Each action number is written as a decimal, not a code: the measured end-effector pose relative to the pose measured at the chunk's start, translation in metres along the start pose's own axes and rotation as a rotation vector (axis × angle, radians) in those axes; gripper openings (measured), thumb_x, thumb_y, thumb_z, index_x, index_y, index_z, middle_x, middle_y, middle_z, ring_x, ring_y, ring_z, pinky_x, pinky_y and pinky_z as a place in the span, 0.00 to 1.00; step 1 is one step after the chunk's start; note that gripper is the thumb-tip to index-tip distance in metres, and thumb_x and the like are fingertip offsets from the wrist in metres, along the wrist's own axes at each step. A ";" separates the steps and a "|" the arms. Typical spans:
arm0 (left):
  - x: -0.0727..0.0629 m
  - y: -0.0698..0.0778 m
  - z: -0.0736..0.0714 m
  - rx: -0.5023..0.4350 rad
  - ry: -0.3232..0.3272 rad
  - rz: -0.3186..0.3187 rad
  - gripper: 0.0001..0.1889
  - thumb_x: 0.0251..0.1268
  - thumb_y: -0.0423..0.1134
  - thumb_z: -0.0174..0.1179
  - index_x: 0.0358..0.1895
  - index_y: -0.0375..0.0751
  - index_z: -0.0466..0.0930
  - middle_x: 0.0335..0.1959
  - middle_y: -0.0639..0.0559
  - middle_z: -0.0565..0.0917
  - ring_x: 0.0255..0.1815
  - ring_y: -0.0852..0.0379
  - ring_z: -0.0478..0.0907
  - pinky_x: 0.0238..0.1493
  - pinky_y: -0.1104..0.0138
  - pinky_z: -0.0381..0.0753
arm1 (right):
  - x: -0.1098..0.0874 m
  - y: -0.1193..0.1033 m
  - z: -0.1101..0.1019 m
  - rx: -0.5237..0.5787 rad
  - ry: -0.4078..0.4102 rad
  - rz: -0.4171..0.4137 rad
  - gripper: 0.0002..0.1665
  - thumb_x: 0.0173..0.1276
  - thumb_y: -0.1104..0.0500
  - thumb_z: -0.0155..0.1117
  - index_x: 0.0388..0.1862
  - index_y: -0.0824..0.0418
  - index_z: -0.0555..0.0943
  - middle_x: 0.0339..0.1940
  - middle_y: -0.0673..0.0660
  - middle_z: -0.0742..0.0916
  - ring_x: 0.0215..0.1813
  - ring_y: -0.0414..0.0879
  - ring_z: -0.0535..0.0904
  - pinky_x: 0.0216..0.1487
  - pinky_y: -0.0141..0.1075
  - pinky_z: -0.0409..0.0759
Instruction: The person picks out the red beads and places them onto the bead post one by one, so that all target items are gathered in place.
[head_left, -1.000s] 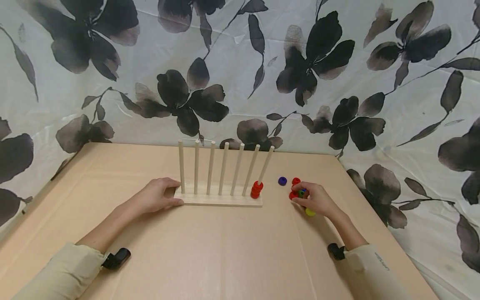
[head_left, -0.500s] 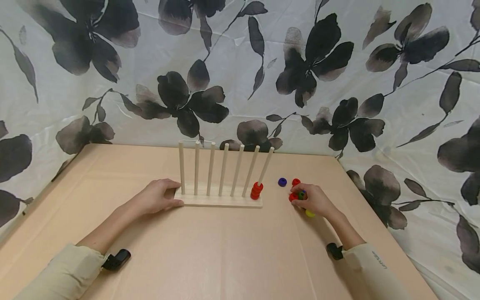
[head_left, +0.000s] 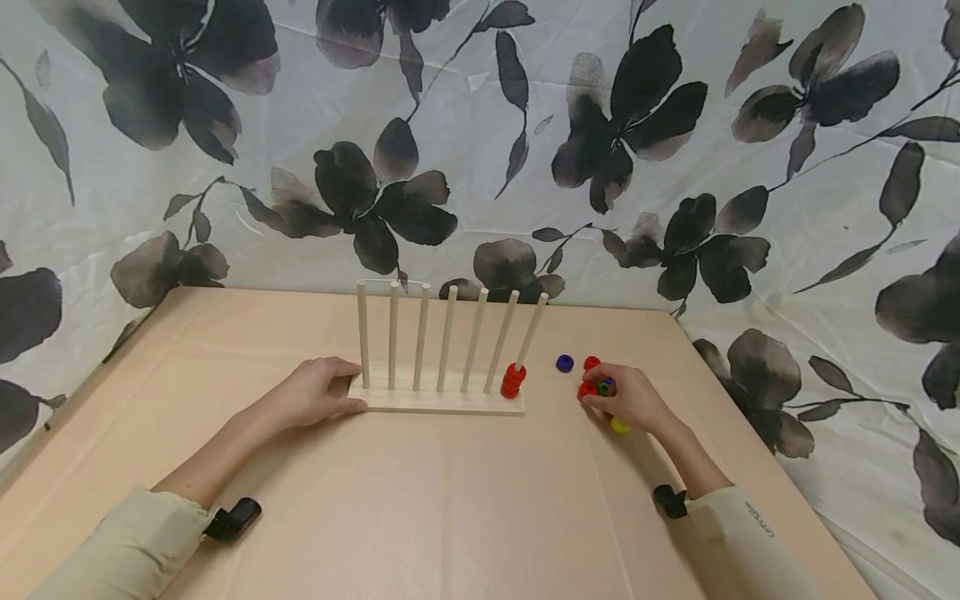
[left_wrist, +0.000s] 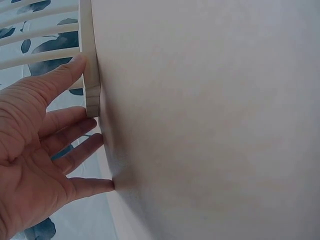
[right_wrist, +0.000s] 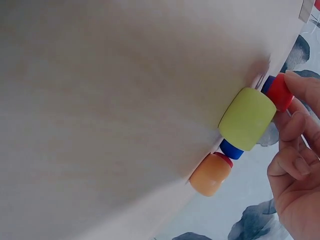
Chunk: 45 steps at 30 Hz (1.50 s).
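My left hand [head_left: 318, 392] grips the left end of a pale wooden stand [head_left: 435, 402] with a row of upright pegs. In the left wrist view its thumb rests on the front edge of the base [left_wrist: 90, 60], other fingers spread past the end. Two or three red beads [head_left: 512, 382] sit stacked on the rightmost peg; the other pegs are bare. Over at the bead cluster, my right hand [head_left: 630, 400] pinches a red bead [right_wrist: 281, 92] between thumb and finger, close to the table. A green bead [head_left: 603, 388] shows between its fingers.
Around the right hand lie a yellow bead [head_left: 620, 426], another red bead [head_left: 592, 363] and a blue bead [head_left: 565, 363]. The right wrist view adds an orange bead [right_wrist: 210, 175]. A floral cloth [head_left: 480, 167] hangs behind the table [head_left: 450, 508].
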<state>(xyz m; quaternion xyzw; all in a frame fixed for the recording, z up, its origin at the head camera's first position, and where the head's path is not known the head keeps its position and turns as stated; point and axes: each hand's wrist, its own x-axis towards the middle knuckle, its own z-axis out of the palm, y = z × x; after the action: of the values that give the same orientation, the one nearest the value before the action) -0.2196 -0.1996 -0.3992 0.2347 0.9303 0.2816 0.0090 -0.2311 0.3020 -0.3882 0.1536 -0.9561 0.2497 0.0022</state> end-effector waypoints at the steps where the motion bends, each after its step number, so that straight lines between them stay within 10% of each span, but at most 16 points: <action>1: 0.000 0.000 0.000 -0.001 -0.001 -0.002 0.32 0.61 0.43 0.74 0.61 0.22 0.78 0.60 0.27 0.80 0.64 0.27 0.74 0.67 0.39 0.72 | 0.000 0.000 0.000 0.007 0.003 0.000 0.17 0.63 0.62 0.77 0.49 0.66 0.85 0.38 0.58 0.88 0.21 0.43 0.73 0.19 0.32 0.71; 45: 0.000 0.000 0.000 0.000 -0.006 -0.001 0.32 0.62 0.44 0.74 0.61 0.21 0.77 0.59 0.27 0.80 0.64 0.27 0.74 0.66 0.39 0.72 | 0.004 -0.061 -0.051 0.102 0.207 -0.067 0.21 0.68 0.54 0.74 0.57 0.58 0.84 0.43 0.55 0.87 0.35 0.50 0.77 0.18 0.35 0.79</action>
<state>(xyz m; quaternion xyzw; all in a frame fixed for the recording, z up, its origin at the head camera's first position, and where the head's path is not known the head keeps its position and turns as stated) -0.2193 -0.1994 -0.3989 0.2353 0.9304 0.2808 0.0120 -0.2211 0.2744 -0.3142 0.1588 -0.9311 0.3124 0.1014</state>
